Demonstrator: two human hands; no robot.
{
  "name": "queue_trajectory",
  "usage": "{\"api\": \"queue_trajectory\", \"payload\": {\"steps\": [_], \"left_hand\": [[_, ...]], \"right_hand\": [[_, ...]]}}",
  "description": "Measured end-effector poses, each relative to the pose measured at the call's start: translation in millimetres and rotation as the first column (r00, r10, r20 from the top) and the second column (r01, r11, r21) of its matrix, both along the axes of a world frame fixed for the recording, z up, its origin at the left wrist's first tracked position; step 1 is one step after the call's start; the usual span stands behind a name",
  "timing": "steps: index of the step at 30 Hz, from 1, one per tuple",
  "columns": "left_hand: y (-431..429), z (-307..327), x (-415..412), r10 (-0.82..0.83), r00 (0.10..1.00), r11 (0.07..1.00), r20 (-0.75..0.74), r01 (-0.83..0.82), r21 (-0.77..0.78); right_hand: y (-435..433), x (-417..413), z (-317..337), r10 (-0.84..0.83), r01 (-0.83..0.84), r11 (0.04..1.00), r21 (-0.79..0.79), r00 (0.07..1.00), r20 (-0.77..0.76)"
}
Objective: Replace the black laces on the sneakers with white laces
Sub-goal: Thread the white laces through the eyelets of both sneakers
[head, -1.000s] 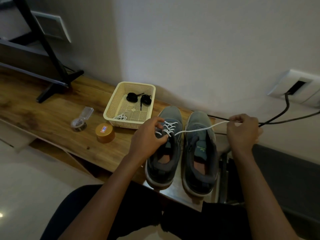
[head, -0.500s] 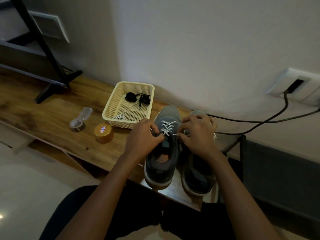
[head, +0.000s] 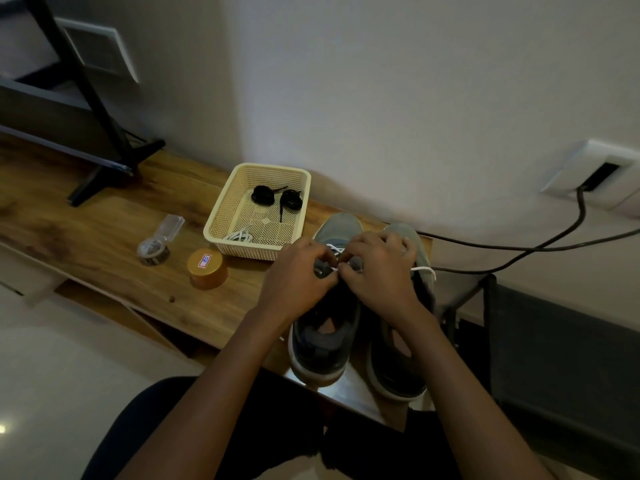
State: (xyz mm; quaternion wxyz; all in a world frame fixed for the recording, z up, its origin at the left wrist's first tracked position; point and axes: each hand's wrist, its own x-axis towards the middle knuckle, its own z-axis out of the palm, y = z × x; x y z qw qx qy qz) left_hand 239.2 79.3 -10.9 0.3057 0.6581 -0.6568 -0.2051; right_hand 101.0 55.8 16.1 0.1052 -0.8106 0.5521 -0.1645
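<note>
Drawn back in from its wide pull toward the right of the frame, the right hand (head: 379, 271) is now closed up against the left hand (head: 294, 275) at centre frame. Its fingertips (head: 341, 270) are pinched on the white lace (head: 333, 250), while the left fingers are curled on the eyelet edge of the laced sneaker (head: 323, 344). Further out, the lace tail (head: 425, 270) is draped over the second sneaker (head: 398, 372) and the black laces (head: 273, 197) are left in the basket (head: 221, 233) upper left. An eyelet could easily be skipped, the holes being hidden under the knuckles.
</note>
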Motion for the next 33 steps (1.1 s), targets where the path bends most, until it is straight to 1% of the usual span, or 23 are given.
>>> {"api": "queue_trajectory", "payload": {"steps": [4, 8, 11, 14, 16, 17, 20, 22, 24, 26, 28, 30, 31, 33], "left_hand": [[-1.5, -1.0, -3.9, 0.004, 0.999, 1.0, -0.038, -0.004, 0.011], [-3.2, -3.3, -6.1, 0.0, 0.999, 0.999, -0.04, 0.001, 0.039], [-2.4, -1.1, -5.8, 0.018, 0.996, 0.999, -0.091, -0.014, 0.046], [-2.3, 1.1, -6.0, 0.039, 0.992, 0.997, -0.116, -0.031, 0.07], [-3.1, 1.6, -5.8, 0.048, 0.991, 0.994, -0.127, -0.034, 0.107], [-3.8, 1.6, -5.5, 0.05, 0.989, 0.991, -0.138, -0.032, 0.126], [-5.6, 0.6, -3.7, 0.083, 0.981, 0.983, -0.178, -0.052, 0.174], [-6.3, 0.5, -1.6, 0.122, 0.97, 0.976, -0.21, -0.079, 0.201], [-7.3, 0.6, 0.4, 0.125, 0.964, 0.973, -0.235, -0.073, 0.217], [-7.6, -0.4, 1.9, 0.108, 0.961, 0.976, -0.255, -0.054, 0.211], [-8.7, -2.2, 4.7, 0.101, 0.956, 0.983, -0.277, -0.053, 0.176], [-10.9, -1.6, 10.4, 0.083, 0.964, 0.989, -0.253, -0.05, 0.138], [-13.3, -0.2, 13.7, 0.056, 0.974, 0.991, -0.219, -0.028, 0.131], [-20.0, 2.7, 19.1, -0.018, 0.989, 0.987, -0.145, 0.04, 0.153]], "right_hand": [[-0.3, 3.3, -3.9, -0.028, 0.029, 0.999, 0.034, 0.999, -0.019], [-4.8, 3.9, -3.2, -0.018, 0.019, 0.995, 0.101, 1.0, -0.012], [-8.8, 1.8, -1.2, 0.032, -0.03, 0.992, 0.122, 0.999, -0.011], [-11.4, -0.1, -0.8, 0.079, -0.069, 0.992, 0.106, 0.993, -0.083], [-9.4, 0.8, -1.8, 0.061, -0.046, 0.992, 0.114, 0.99, -0.129], [-8.4, 1.2, -2.2, 0.048, -0.033, 0.993, 0.117, 0.991, -0.129], [-6.4, 1.4, -2.3, 0.011, 0.0, 0.991, 0.131, 0.997, -0.081], [-6.7, 1.0, -2.0, 0.0, 0.009, 0.991, 0.134, 0.998, -0.065], [-7.4, -0.2, -2.7, -0.001, 0.009, 0.989, 0.145, 0.998, -0.06], [-9.5, -1.5, -3.5, -0.004, 0.01, 0.987, 0.163, 0.999, -0.035], [-13.0, -4.7, -3.0, -0.056, 0.051, 0.988, 0.146, 0.998, 0.032], [-18.7, -7.4, 0.5, -0.127, 0.118, 0.988, 0.097, 0.988, 0.093], [-21.8, -8.1, 1.4, -0.142, 0.134, 0.988, 0.077, 0.985, 0.1], [-26.6, -7.6, 1.9, -0.09, 0.083, 0.993, 0.081, 0.992, 0.089]]}}
